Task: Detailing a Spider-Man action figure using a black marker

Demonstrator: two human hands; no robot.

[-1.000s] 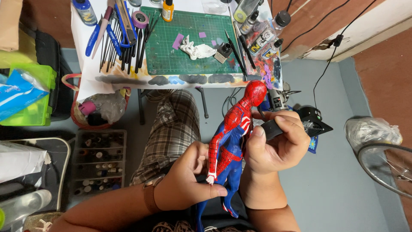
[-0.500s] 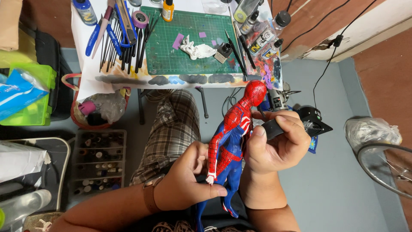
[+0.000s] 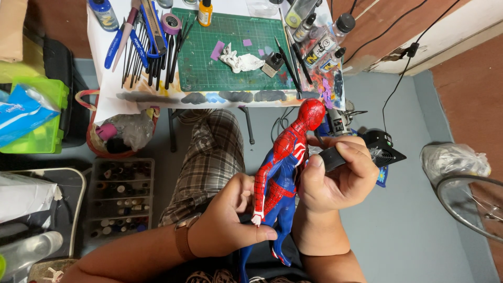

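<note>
A red and blue superhero action figure is held upright over my lap, its red head near the table's front edge. My left hand pinches the figure at its lowered arm and hip. My right hand is curled around the figure's back and also grips a small black block-shaped tool between thumb and fingers. The figure's feet hang below my hands, near my knees.
A white table carries a green cutting mat, brushes, paint bottles and a crumpled white tissue. A small black fan sits on the grey floor at right. At left are a basket, a paint rack and a green box.
</note>
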